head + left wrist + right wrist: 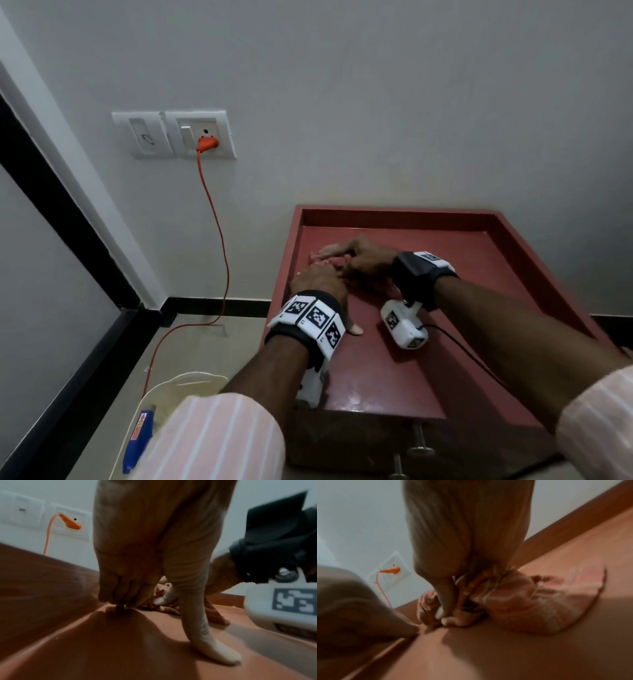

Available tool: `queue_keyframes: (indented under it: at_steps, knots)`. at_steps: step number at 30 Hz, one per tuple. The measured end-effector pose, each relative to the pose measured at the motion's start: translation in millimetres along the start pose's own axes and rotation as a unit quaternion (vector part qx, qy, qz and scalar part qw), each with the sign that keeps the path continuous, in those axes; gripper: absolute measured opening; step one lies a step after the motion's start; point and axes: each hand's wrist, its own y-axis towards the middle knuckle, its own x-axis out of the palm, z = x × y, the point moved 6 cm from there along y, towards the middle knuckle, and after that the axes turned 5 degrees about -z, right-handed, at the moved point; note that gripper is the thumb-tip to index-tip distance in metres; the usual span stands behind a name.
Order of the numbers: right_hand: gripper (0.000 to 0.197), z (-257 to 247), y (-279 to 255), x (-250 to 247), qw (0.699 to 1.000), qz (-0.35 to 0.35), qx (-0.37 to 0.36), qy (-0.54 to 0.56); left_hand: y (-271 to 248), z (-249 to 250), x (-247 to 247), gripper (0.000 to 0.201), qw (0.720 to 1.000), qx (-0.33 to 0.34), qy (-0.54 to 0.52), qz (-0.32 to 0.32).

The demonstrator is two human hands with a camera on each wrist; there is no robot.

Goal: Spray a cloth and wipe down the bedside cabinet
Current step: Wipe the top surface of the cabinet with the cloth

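**Cloth bunched at the back-left corner of the cabinet top**

A pink cloth [530,601] is gathered on the red cabinet [428,359], near its raised left rim and towards the wall. It is gripped by the right hand [363,260], whose fingers [447,601] are curled into the folds. The left hand [318,277] is set just beside it; its fingers [123,595] are bent down at the cloth's edge and the thumb is stretched out onto the worktop, but whether any cloth is pinched cannot be told.

Risk is judged chiefly in the bunching: with the cloth wadded, only a narrow strip would be wiped and the corner under the rim could be missed. The wrist camera and its black cable could also be dragged across the surface.

An orange plug [207,143] is seated in the wall socket, its cord hanging to the floor left of the cabinet. A blue bottle [137,442] lies low by the left sleeve, partly hidden.
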Motion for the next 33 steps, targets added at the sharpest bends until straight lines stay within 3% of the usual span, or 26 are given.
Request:
queue_keyframes:
  at_steps: [2, 3, 5, 8, 10, 14, 20, 22, 24, 25, 27, 29, 31, 33]
  knots:
    - [0.041, 24.1, -18.9, -16.7, 0.988, 0.124, 0.069, -0.063, -13.0, -0.8, 1.2, 0.104, 0.999, 0.006, 0.03, 0.023]
    - [0.041, 36.4, -22.5, -20.5, 0.966, 0.18, 0.12, -0.14, -20.1, -2.9, 3.8, 0.095, 0.999, 0.018, 0.027, 0.036]
    - [0.054, 41.6, -16.6, -9.6, 0.931, 0.195, 0.199, -0.236, -32.8, -10.8, 6.2, 0.072, 0.996, 0.048, 0.013, 0.079]
    - [0.059, 10.4, 9.9, 31.3, 0.94, 0.165, 0.154, -0.255, -55.3, -30.8, -3.0, 0.035, 0.977, 0.065, 0.007, 0.203]
    - [0.057, -19.2, 16.5, 59.8, 0.954, 0.139, 0.093, -0.25, -64.9, -46.1, -1.1, 0.042, 0.971, 0.049, 0.015, 0.235]
    - [0.061, -53.9, -14.0, 96.6, 0.962, 0.117, 0.054, -0.24, -79.7, -68.9, 27.5, 0.079, 0.984, 0.017, -0.059, 0.168]
    - [0.048, -71.1, -123.0, 117.7, 0.968, 0.13, -0.11, -0.186, -106.3, -70.9, 47.9, 0.081, 0.968, 0.012, -0.093, 0.232]
    - [0.045, -43.3, -138.0, 94.7, 0.968, 0.173, -0.062, -0.173, -109.8, -73.7, 52.0, 0.076, 0.967, 0.016, -0.106, 0.232]
    - [0.052, -13.7, -146.6, 78.8, 0.949, 0.246, 0.061, -0.189, -111.9, -75.7, 55.8, 0.071, 0.96, 0.023, -0.144, 0.238]
    - [0.054, -9.6, -145.5, 80.7, 0.936, 0.266, 0.112, -0.201, -114.0, -76.6, 56.5, 0.069, 0.951, 0.028, -0.175, 0.254]
    - [0.057, -29.9, -134.8, 105.2, 0.928, 0.267, 0.136, -0.222, -118.4, -82.1, 56.9, 0.061, 0.917, 0.036, -0.27, 0.291]
    - [0.057, -66.2, -121.7, 144.0, 0.937, 0.257, 0.079, -0.221, -120.7, -95.1, 61.8, 0.057, 0.863, 0.029, -0.4, 0.308]
    - [0.059, -94.5, -120.4, 177.1, 0.939, 0.259, 0.021, -0.226, -125.4, -109.5, 71.2, 0.063, 0.788, 0.01, -0.538, 0.299]
    - [0.057, -105.4, -135.2, 194.1, 0.931, 0.279, -0.002, -0.234, -132.7, -120.1, 82.5, 0.07, 0.755, -0.014, -0.584, 0.297]
